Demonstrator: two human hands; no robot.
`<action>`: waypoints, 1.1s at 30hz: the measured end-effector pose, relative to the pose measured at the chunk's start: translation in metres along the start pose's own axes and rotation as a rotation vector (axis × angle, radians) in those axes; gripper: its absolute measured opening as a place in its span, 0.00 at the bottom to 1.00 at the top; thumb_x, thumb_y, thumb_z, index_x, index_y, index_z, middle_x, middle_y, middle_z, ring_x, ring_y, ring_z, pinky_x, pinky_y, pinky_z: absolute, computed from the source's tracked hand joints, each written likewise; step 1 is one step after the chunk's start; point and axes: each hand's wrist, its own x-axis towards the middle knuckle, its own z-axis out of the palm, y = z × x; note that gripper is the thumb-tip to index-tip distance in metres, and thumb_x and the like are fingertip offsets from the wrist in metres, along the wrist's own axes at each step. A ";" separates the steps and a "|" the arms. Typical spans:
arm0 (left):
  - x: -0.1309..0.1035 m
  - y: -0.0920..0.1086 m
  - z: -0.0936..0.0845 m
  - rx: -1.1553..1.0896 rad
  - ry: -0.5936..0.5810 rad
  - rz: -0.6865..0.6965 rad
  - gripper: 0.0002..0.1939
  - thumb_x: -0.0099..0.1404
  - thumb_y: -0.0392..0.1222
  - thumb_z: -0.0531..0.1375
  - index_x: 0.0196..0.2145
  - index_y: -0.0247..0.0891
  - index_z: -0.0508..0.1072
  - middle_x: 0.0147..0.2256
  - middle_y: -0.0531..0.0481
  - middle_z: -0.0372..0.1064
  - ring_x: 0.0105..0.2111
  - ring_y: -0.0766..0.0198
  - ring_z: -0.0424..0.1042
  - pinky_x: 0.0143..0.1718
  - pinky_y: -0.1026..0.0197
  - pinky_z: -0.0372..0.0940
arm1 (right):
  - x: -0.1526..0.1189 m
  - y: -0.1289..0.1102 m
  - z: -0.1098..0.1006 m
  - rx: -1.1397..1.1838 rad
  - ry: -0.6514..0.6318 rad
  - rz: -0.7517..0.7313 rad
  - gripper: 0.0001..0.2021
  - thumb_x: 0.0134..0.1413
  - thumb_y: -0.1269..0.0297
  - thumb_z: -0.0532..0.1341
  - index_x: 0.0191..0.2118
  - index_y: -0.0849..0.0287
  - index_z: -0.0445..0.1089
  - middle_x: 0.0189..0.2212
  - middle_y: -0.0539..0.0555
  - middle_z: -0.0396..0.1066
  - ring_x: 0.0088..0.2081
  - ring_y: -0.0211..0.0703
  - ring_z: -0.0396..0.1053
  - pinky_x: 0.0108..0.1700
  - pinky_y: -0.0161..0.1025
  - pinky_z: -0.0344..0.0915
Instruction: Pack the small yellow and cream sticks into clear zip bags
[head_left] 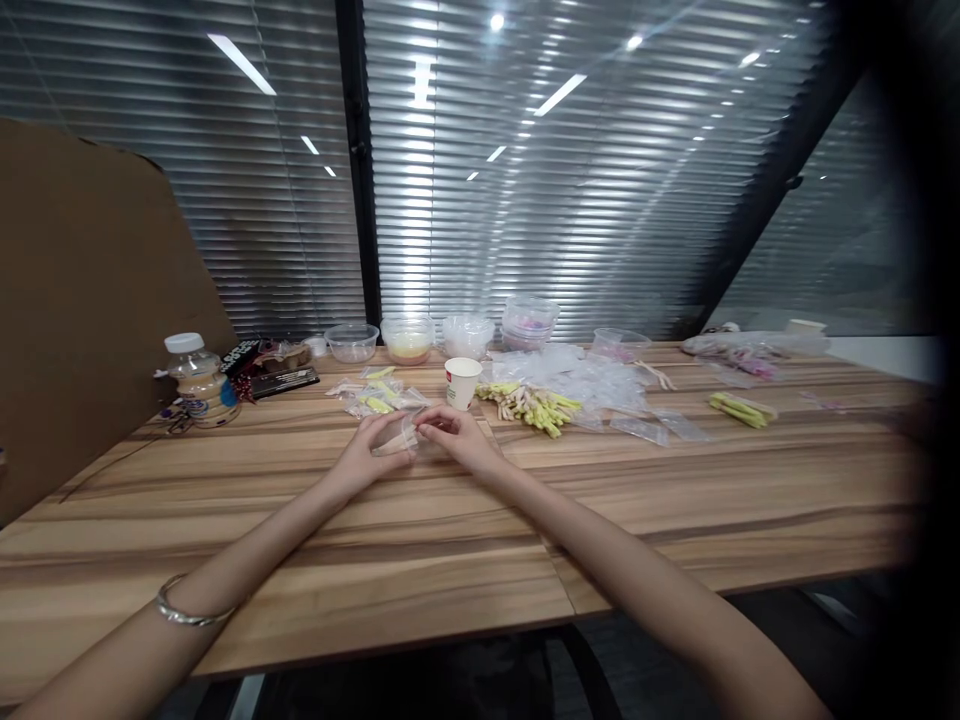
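Between my two hands is a small clear plastic bag (401, 438) with something pale in it. My left hand (367, 455) grips the bag from the left, its fingers and thumb around it. My right hand (459, 436) pinches the bag's right edge. Just behind them stands a white paper cup (463, 383). Small filled bags with yellow-green pieces (379, 393) lie behind my left hand. To the right of the cup is a pile of yellow-green and pale strips (536, 405), beside a heap of clear bags (592, 380).
Clear plastic bowls (352, 343) line the back of the wooden table (360, 560), below the blinds. A capped bottle (199, 380) and a dark case (285, 382) stand at left, near a brown board (90, 300). Another green bundle (741, 409) lies at right.
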 end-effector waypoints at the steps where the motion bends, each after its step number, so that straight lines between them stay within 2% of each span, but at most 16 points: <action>1: 0.001 0.000 -0.001 -0.030 0.010 -0.023 0.34 0.54 0.53 0.64 0.57 0.44 0.63 0.56 0.44 0.57 0.59 0.52 0.55 0.61 0.48 0.49 | 0.000 -0.003 0.000 -0.016 -0.024 -0.017 0.12 0.53 0.58 0.61 0.40 0.59 0.71 0.41 0.55 0.71 0.42 0.40 0.68 0.47 0.39 0.63; 4: 0.001 -0.002 -0.001 -0.082 0.009 -0.046 0.33 0.55 0.53 0.63 0.57 0.44 0.62 0.57 0.44 0.57 0.58 0.51 0.55 0.60 0.46 0.49 | -0.001 -0.008 -0.001 -0.050 -0.078 -0.039 0.14 0.51 0.58 0.62 0.43 0.58 0.70 0.43 0.54 0.69 0.42 0.39 0.67 0.47 0.39 0.63; 8: 0.000 -0.001 -0.001 0.008 -0.040 0.025 0.34 0.52 0.53 0.65 0.55 0.44 0.64 0.56 0.43 0.57 0.58 0.51 0.55 0.60 0.47 0.50 | -0.003 -0.008 -0.002 -0.099 -0.095 -0.049 0.11 0.51 0.59 0.62 0.39 0.59 0.69 0.40 0.54 0.70 0.41 0.39 0.67 0.47 0.39 0.62; 17: -0.004 0.003 0.002 0.058 -0.118 0.112 0.33 0.55 0.52 0.64 0.57 0.45 0.62 0.53 0.44 0.56 0.57 0.54 0.56 0.60 0.50 0.52 | -0.007 -0.011 0.005 -0.108 0.015 -0.049 0.10 0.50 0.62 0.61 0.37 0.59 0.64 0.34 0.51 0.66 0.36 0.37 0.65 0.41 0.37 0.63; 22: -0.004 0.005 0.002 0.094 -0.146 0.129 0.31 0.56 0.52 0.63 0.57 0.46 0.63 0.54 0.44 0.56 0.57 0.54 0.55 0.60 0.48 0.52 | -0.009 -0.010 0.008 -0.160 0.028 -0.067 0.08 0.51 0.63 0.58 0.36 0.59 0.60 0.31 0.49 0.64 0.32 0.35 0.63 0.35 0.34 0.60; 29: -0.005 0.011 0.001 0.111 -0.148 0.178 0.30 0.58 0.52 0.61 0.57 0.46 0.62 0.54 0.45 0.58 0.57 0.55 0.57 0.60 0.50 0.52 | -0.009 -0.008 0.007 -0.204 0.061 0.028 0.09 0.52 0.62 0.58 0.37 0.57 0.58 0.22 0.44 0.56 0.24 0.32 0.54 0.26 0.30 0.51; 33: -0.005 0.011 0.000 0.167 -0.173 0.197 0.30 0.59 0.52 0.60 0.58 0.46 0.61 0.54 0.44 0.60 0.55 0.54 0.59 0.58 0.49 0.54 | -0.008 -0.005 0.006 -0.124 -0.027 0.096 0.10 0.52 0.63 0.57 0.39 0.57 0.58 0.23 0.44 0.57 0.25 0.33 0.56 0.26 0.30 0.52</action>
